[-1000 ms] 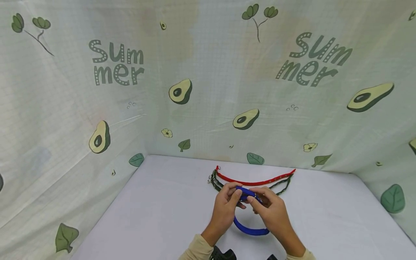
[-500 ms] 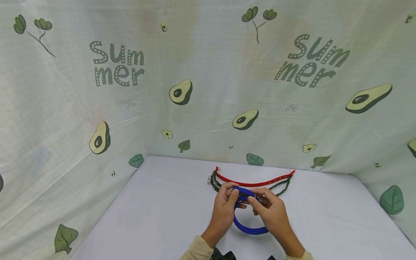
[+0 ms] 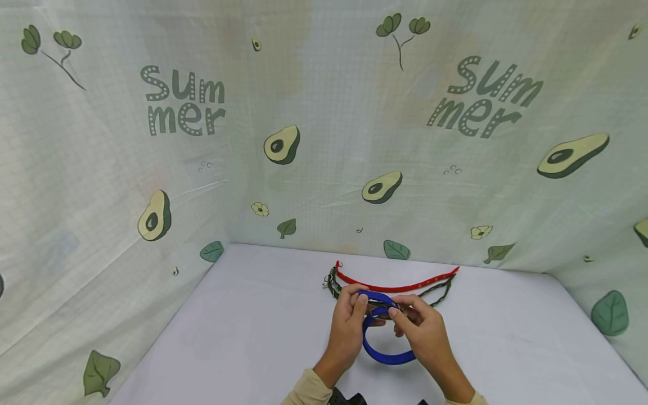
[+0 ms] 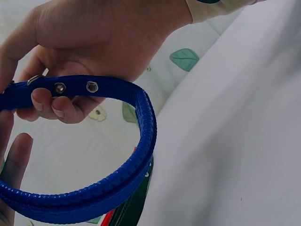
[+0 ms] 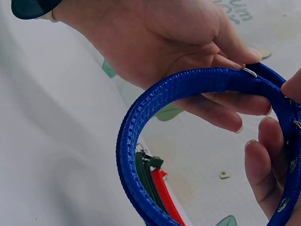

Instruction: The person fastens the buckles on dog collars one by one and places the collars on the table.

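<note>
A blue collar (image 3: 388, 358), bent into a loop, is held in both hands above the white table. My left hand (image 3: 344, 326) pinches its upper strap between thumb and fingers. Opposite it, my right hand (image 3: 425, 325) pinches the strap near the metal hardware. In the left wrist view, metal-rimmed eyelets (image 4: 91, 86) show on the flat strap end, beside the left fingers (image 4: 66, 108). A thicker padded band (image 5: 141, 113) curves below the hands in the right wrist view, with a silver metal loop (image 5: 249, 72) by the right thumb. The fingers partly hide the fastening.
Behind the hands lie a red collar (image 3: 400, 288) and dark green collars (image 3: 445, 287) with metal fittings, side by side on the white table (image 3: 253, 326). A printed cloth (image 3: 324, 140) hangs around the back and sides. Black objects (image 3: 346, 398) show at the bottom edge.
The upper strap has spread into a wider loop between the hands. My left thumb has shifted slightly left, as has the right thumb. Both hands keep hold of the blue collar.
</note>
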A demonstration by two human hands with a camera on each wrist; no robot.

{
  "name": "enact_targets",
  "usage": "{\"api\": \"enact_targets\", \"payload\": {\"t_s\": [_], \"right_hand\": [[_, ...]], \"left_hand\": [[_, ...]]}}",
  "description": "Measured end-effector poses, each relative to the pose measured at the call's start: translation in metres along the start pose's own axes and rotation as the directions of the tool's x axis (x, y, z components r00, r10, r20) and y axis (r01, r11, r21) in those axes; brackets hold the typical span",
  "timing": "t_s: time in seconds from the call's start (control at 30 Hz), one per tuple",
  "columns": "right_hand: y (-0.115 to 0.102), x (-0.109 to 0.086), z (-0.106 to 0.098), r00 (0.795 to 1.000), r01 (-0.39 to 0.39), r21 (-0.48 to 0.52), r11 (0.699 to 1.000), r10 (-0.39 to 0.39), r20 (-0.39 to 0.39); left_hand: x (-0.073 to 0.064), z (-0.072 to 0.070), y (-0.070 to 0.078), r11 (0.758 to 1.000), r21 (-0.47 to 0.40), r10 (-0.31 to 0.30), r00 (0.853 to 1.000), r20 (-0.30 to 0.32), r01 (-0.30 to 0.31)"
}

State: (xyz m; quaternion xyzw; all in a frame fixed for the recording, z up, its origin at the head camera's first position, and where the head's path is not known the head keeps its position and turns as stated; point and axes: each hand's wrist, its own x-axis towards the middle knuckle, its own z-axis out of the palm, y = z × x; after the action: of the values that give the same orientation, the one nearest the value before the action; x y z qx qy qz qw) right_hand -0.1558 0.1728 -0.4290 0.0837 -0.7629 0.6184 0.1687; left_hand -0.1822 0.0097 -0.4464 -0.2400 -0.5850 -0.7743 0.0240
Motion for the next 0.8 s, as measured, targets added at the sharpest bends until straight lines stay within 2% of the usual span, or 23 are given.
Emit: {"api": "enact_targets", "payload": {"t_s": [0.37,0.63,0.73,0.8], "right_hand": [[-0.0001,0.0031,-0.0023,0.999,-0.048,-0.007,0.999,0.048,0.008],[0.0035,0.0088,-0.0046,0.998,-0.056,-0.005,0.998,0.056,0.019],[0.0037,0.0093,-0.0054,0.996,-0.094,0.026,0.995,0.094,0.000],[0.0032,0.0091,-0.0058,0.991,-0.130,0.064,0.989,0.131,-0.013]], "left_hand": [[0.0029,0.0024,-0.0001,1.000,-0.018,-0.023,0.999,-0.044,0.022],[0.0069,0.0029,-0.0016,0.999,-0.011,-0.034,0.997,-0.074,0.033],[0.0074,0.0045,-0.0029,0.999,-0.018,-0.046,0.997,-0.062,0.045],[0.0067,0.0061,-0.0038,0.999,0.027,-0.044,0.998,-0.050,0.046]]}}
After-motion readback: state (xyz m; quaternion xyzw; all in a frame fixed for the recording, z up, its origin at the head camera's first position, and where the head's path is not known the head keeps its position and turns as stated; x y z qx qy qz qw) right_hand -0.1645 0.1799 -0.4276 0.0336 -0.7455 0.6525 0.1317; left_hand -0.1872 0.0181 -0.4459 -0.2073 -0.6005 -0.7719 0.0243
